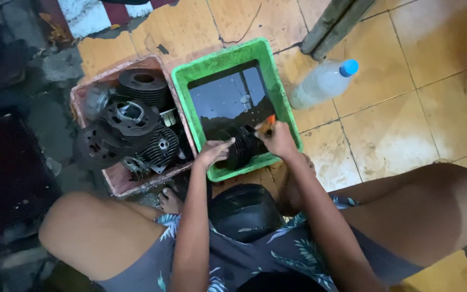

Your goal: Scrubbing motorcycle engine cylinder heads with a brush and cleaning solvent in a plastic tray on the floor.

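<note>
Two hands work one black finned metal engine cylinder [242, 146] lying in the green plastic tub [277, 81] of dark liquid: left hand [212, 152] clasps its end, right hand [278, 138] pinches an orange-handled brush [268, 123]. It looks heavy, rigid, slick; the fins probably offer the best grip.

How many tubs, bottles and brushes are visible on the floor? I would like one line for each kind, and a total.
Tubs: 2, a green tub and a pink tub
Bottles: 1, a clear plastic bottle with a blue cap
Brushes: 1, an orange-handled brush in the right hand
Total: 4
</note>
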